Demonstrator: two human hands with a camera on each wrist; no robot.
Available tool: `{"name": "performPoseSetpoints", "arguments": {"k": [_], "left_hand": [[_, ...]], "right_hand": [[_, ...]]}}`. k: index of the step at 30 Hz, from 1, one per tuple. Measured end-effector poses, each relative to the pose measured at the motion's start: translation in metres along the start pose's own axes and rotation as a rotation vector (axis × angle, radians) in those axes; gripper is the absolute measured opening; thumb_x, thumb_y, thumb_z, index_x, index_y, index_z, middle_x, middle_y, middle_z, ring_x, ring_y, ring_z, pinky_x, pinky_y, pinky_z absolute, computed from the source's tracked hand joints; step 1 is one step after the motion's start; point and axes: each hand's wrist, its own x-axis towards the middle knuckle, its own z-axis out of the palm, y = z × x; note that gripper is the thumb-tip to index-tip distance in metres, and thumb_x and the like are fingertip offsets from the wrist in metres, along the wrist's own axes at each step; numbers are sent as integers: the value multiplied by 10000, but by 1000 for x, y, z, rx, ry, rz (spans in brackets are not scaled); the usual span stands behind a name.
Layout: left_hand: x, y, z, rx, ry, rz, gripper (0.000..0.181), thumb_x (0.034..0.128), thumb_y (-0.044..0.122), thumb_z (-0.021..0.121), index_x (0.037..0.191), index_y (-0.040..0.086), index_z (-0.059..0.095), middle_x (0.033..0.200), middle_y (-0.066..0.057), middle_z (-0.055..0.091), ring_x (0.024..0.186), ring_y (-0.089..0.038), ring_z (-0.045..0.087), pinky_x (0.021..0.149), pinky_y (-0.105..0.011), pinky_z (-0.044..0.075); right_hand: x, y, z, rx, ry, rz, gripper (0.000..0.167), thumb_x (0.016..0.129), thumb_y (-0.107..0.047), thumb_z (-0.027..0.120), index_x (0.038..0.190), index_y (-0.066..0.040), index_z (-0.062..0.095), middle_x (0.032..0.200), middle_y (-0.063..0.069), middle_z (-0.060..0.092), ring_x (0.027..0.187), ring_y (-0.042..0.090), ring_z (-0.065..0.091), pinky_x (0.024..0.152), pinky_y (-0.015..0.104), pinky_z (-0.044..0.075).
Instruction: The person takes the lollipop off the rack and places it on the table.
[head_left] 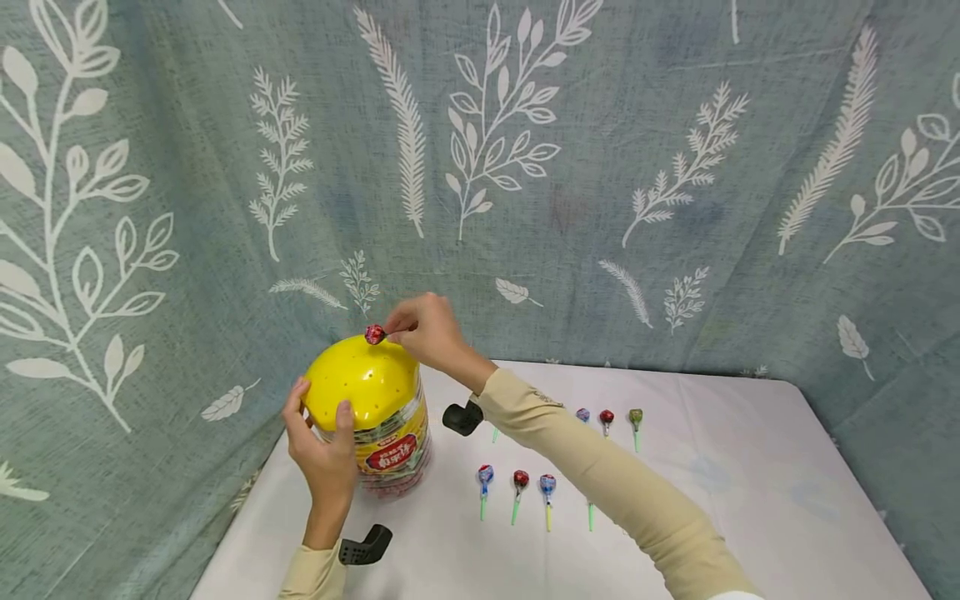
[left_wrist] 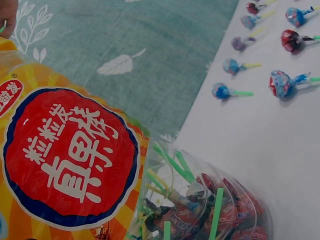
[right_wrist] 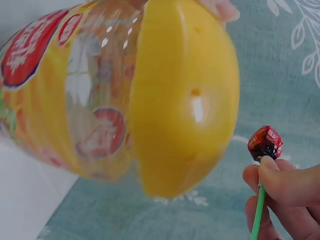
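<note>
A clear plastic jar (head_left: 393,450) with a yellow and red label stands at the table's left, a domed yellow lid (head_left: 360,383) on top. My left hand (head_left: 326,454) grips the lid's near left side, thumb in front and fingers round the edge. Just above the lid's far side, my right hand (head_left: 431,333) pinches a lollipop in a dark red wrapper (right_wrist: 265,143) by its green stick (right_wrist: 258,212), close under the candy. Through the jar's clear lower wall, several red-wrapped lollipops (left_wrist: 240,210) show. Whether the lid is loose, I cannot tell.
Wrapped lollipops lie in rows on the white table (head_left: 705,533), right of the jar, among them a blue one (head_left: 486,473), a red one (head_left: 521,479) and a green one (head_left: 636,415). My right sleeve (head_left: 600,475) hides some. A leaf-patterned curtain (head_left: 562,275) hangs behind.
</note>
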Motion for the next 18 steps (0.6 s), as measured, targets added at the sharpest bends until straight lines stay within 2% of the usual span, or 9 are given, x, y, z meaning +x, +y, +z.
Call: {"name": "performPoseSetpoints", "arguments": {"k": [4,10,14,18], "left_hand": [[0,-1,0,-4,-4,-1,591,815,233,613,1377,170,442,1430,-6,420,1273,-216,395,933,-433,304],[0,3,1,-7,4,-5,583,814,216,607,1366,121,444,1415,-63,434,1257,-216,403,935,-442,305],[0,20,1,-9,3,3,589,814,185,597,1352,10,435,1407,-162,428,1257,-238,398,940,-424,306],[2,36,-1,-11,1,9,586,815,167,587,1328,-64,422,1394,-219,422,1260,-262,395,946,-398,308]], "right_hand": [[-5,11,-7,25,42,17,49,813,-33,712,854,-33,740,818,66,711,696,113,642,627,176,489],[-15,31,-21,69,106,96,100,781,-41,748,873,-27,713,804,76,693,693,147,635,626,223,499],[-23,46,-32,102,131,145,218,773,-28,751,979,-23,678,781,77,686,672,171,634,615,256,506],[-35,63,-44,186,141,214,331,778,-8,740,1095,-34,647,770,93,680,657,236,643,579,298,521]]}}
